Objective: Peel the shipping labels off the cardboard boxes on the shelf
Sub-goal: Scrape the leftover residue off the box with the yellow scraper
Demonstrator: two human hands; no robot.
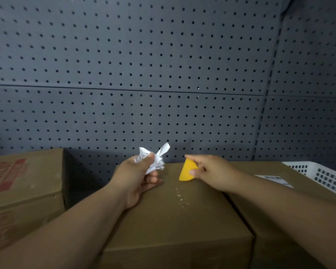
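Both forearms reach in from the bottom edge over the middle box [173, 220]. On it rests the wrist of the left hand [136, 177], whose fingers and thumb are curled round a crumpled label [153, 159], held clear of the cardboard. Just beside it, the right hand [211, 171] pinches a yellow scraper [186, 171] between thumb and fingers, tip pointing down at the box top; whether it touches cannot be told.

Grey pegboard [144, 65] fills the background. A left box [23, 187] with red print stands apart. The right box [260, 168] touches the middle one and carries a flat label [273, 179]. A white basket [322, 177] sits far right. Paper scraps [180, 199] dot the middle box.
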